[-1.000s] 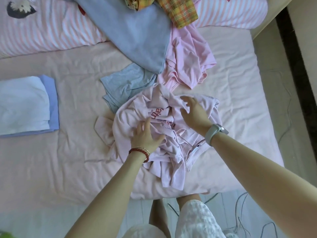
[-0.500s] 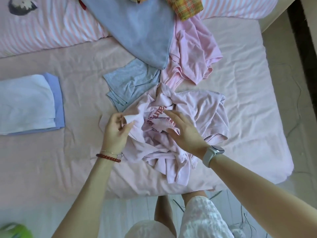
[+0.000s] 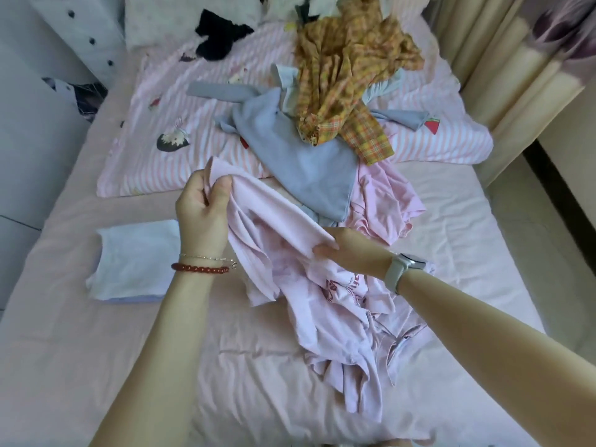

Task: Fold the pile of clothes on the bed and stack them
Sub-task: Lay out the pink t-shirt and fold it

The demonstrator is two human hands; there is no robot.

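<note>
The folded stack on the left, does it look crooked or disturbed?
Nothing stands out. The folded stack lies flat and squared on the bed, apart from the pale pink shirt that both hands hold.

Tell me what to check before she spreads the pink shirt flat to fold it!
1. Left hand grips the shirt edge: ok.
2. Right hand pinches the same edge: ok.
3. Shirt untangled: not ok, its lower part lies bunched on the bed.
4. Shirt free of the pile: cannot tell, hidden where they meet.
5. Bare bed in front to lay it flat: ok.
6. Stack in place on the left: ok.
</note>
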